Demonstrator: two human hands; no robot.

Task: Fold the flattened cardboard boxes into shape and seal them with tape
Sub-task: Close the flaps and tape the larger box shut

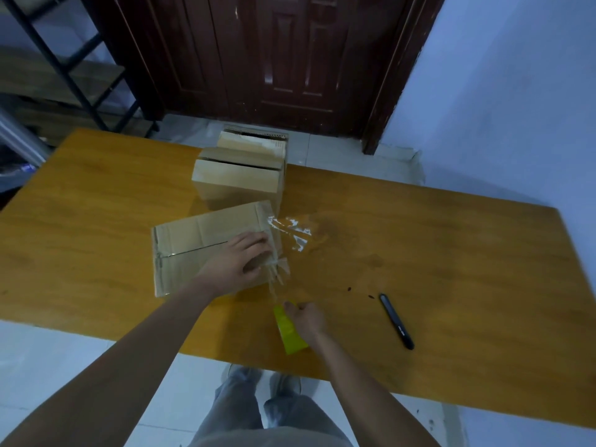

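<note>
A folded cardboard box (193, 250) lies on the wooden table (419, 253), its top flaps closed along a middle seam. My left hand (246, 256) presses on the box's right end, fingers curved over the edge. A strip of clear tape (275, 282) runs from that edge down toward my right hand (304, 319), which grips a yellow-green tape dispenser (288, 332) near the table's front edge. Crumpled clear tape (290, 232) lies just right of the box.
Two more brown boxes (238, 175) stand behind, near the table's far edge. A black pen-like cutter (396, 321) lies to the right of my right hand. A dark wooden door and a metal shelf frame stand beyond the table.
</note>
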